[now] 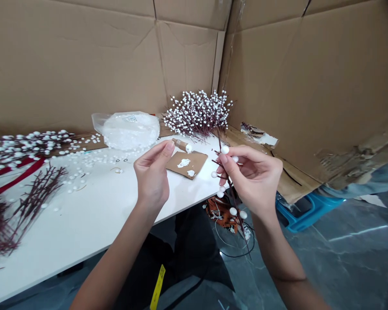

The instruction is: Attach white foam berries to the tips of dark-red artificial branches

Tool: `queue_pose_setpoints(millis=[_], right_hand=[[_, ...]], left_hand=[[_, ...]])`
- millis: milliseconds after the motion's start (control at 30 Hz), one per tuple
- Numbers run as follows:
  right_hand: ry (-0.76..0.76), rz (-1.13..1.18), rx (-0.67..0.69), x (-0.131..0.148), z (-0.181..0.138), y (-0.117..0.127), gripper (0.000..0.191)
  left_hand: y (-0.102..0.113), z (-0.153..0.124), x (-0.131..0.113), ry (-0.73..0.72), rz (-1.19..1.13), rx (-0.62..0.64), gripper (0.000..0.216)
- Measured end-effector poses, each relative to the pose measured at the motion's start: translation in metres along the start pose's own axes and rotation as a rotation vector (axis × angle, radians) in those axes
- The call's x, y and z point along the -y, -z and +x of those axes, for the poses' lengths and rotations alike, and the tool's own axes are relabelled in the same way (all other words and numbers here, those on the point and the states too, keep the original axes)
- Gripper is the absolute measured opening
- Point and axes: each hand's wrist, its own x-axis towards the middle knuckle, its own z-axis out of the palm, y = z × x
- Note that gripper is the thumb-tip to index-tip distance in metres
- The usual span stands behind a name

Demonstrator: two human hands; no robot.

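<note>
My left hand point(153, 172) is closed in a pinch of thumb and forefinger, palm side partly turned toward me. Right at its fingertips is a small brown roll point(181, 145) with a white blob at its end; whether the fingers grip it or something smaller, I cannot tell. Below the roll, a piece of cardboard point(200, 161) lies on the table with smears of white paste point(183, 163). My right hand point(250, 172) pinches a dark brown artificial berry twig point(234, 196), which hangs down past the table edge. White balls point(233, 211) sit along the twig, one close to the thumb tip.
White table point(93, 219) with scattered white balls point(79, 170). A plastic bag of balls point(131, 129) and a berry-twig bunch point(200, 112) stand behind. More berry twigs point(26, 148) and bare twigs point(39, 196) lie left. Cardboard walls point(100, 56) enclose the back; a blue stool point(305, 215) is at right.
</note>
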Motion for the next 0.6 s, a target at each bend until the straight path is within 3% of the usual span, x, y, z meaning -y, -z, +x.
queue_pose_setpoints(millis=[167, 300, 400, 600], right_hand=[[-0.148, 0.127, 0.063, 0.001, 0.003, 0.007, 0.002], [-0.182, 0.171, 0.089, -0.002, 0.003, 0.011, 0.003], [-0.144, 0.071, 0.052, -0.007, 0.002, 0.011, 0.002], [0.116, -0.262, 0.065, -0.019, -0.002, 0.003, 0.012]], left_hand=[[0.005, 0.025, 0.035, -0.009, 0.104, 0.072, 0.02], [0.01, 0.041, 0.06, 0.123, 0.189, 0.137, 0.025], [0.008, 0.038, 0.054, 0.171, 0.137, 0.16, 0.025], [-0.005, 0.011, 0.013, 0.113, 0.032, 0.172, 0.019]])
